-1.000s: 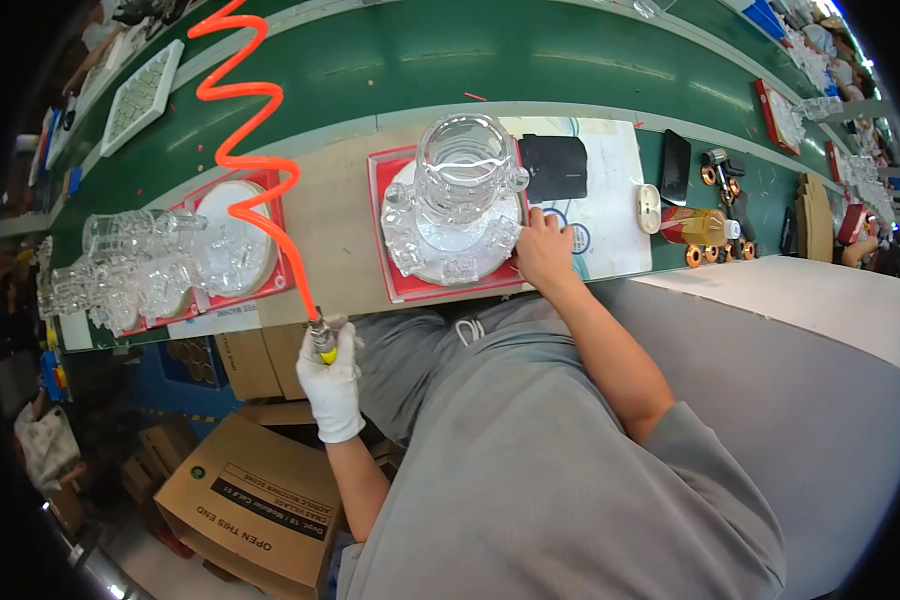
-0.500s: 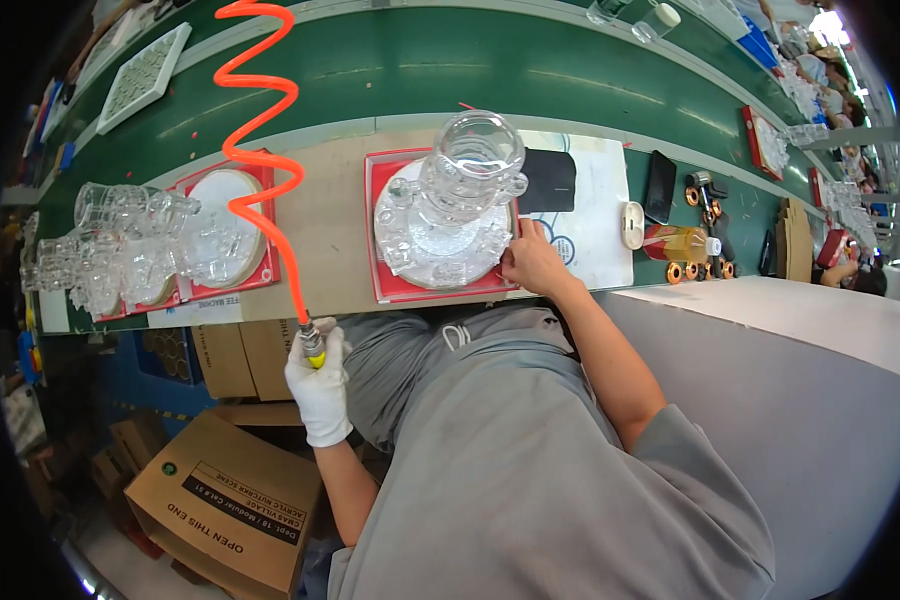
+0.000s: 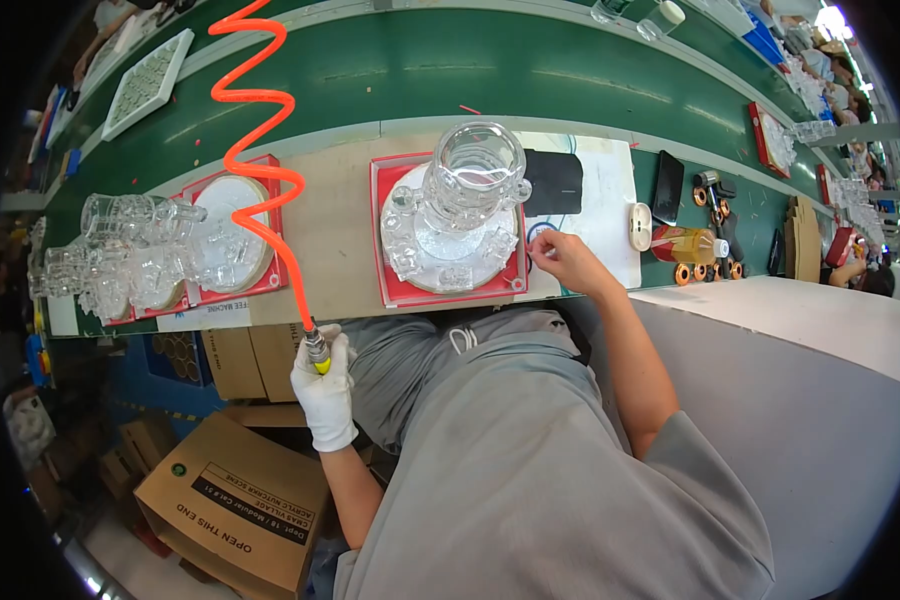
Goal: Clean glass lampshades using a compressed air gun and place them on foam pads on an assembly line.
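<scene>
In my white-gloved left hand (image 3: 324, 395), held below the table's front edge, is the metal fitting with a yellow end of an orange coiled air hose (image 3: 267, 171). The fingers are wrapped around it. My bare right hand (image 3: 568, 262) is just right of a red tray (image 3: 378, 235), its fingers curled together near a dark ring-shaped loop; whatever they may pinch is too small to make out. In the tray lies a round white base (image 3: 440, 245) with clear plastic pieces around its rim. A large clear cylindrical vessel (image 3: 477, 165) stands on the base.
More clear pieces (image 3: 120, 255) and red trays with white discs (image 3: 232, 195) stand on the left. To the right are a black pad (image 3: 553, 183), a phone (image 3: 668, 187), a white case (image 3: 640, 227) and a drink bottle (image 3: 685, 242). An opened cardboard box (image 3: 230, 500) sits below the table.
My right hand has drawn back from the tray's right edge, a little to the right. My left hand stays on the hose fitting. The whole view has shifted slightly.
</scene>
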Demonstrator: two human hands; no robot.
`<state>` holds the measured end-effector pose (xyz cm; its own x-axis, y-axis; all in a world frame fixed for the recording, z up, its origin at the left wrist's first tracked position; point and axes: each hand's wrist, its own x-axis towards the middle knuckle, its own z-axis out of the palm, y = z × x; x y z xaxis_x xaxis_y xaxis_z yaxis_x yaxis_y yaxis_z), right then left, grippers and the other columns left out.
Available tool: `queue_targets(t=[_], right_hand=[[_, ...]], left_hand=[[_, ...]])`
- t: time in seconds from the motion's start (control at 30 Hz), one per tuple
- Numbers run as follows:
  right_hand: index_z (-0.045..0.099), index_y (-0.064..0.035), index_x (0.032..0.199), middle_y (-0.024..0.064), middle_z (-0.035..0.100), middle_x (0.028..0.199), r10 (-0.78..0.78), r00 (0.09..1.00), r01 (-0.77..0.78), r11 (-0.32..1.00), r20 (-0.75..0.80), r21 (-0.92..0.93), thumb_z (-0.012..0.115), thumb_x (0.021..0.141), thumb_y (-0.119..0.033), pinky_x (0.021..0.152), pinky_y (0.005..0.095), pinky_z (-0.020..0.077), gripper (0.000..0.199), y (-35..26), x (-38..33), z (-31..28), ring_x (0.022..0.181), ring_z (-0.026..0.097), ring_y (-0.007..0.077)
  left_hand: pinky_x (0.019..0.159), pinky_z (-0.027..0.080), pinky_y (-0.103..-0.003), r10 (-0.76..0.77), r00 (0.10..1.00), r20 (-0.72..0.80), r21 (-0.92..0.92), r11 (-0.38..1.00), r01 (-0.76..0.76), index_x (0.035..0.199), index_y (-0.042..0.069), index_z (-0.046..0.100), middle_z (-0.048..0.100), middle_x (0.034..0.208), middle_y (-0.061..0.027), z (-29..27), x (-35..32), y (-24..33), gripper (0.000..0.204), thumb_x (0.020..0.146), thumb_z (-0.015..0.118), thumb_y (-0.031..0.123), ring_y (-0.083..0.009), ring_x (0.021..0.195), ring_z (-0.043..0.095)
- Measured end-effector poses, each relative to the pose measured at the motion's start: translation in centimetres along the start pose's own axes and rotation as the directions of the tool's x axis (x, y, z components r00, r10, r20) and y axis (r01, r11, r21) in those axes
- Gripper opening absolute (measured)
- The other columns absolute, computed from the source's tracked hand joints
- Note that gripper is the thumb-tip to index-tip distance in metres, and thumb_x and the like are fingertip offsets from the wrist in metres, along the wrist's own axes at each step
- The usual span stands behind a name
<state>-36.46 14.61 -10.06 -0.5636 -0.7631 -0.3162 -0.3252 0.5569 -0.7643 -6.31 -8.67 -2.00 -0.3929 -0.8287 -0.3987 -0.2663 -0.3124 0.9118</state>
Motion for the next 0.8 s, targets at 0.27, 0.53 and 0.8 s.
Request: queue_targets(t=[0.27,0.53,0.8], right_hand=[[0.053,0.0014,0.089,0.0079,0.061,0.07,0.153,0.984,-0.138,0.979,-0.095,0.15,0.061,0.086,-0.007,0.063,0.0295,0.0478,0.012,1.1,-3.3,-1.1,0.065,0.059,0.0164],[0.047,-0.0034,0.103,0.015,0.057,0.067,0.327,0.91,-0.336,0.942,-0.255,0.009,0.059,0.086,-0.007,0.058,0.0419,0.0437,0.021,6.3,-10.1,2.2,0.063,0.058,0.0328],[0.06,-0.0028,0.104,0.0223,0.066,0.094,0.356,0.922,-0.386,0.873,-0.151,-0.299,0.052,0.092,-0.025,0.078,0.042,0.0496,0.027,23.3,-19.9,12.7,0.089,0.064,0.0361]], left_hand=[[0.04,0.033,-0.016,-0.009,1.0,0.013,0.001,1.0,0.009,0.102,0.004,0.061,0.06,0.072,-0.0016,0.0,0.3,0.3,0.014,0.088,0.065,0.006,-0.002,0.049,0.048],[0.041,0.031,-0.015,0.011,1.0,0.029,-0.026,1.0,-0.011,0.1,0.004,0.061,0.058,0.072,-0.0005,0.7,0.5,1.0,0.013,0.087,0.065,0.004,-0.0008,0.052,0.048],[0.041,0.039,-0.016,-0.016,0.998,0.068,0.009,1.0,0.015,0.103,0.002,0.06,0.06,0.084,-0.0026,0.7,0.9,1.0,0.016,0.087,0.064,0.004,-0.0056,0.064,0.056]])
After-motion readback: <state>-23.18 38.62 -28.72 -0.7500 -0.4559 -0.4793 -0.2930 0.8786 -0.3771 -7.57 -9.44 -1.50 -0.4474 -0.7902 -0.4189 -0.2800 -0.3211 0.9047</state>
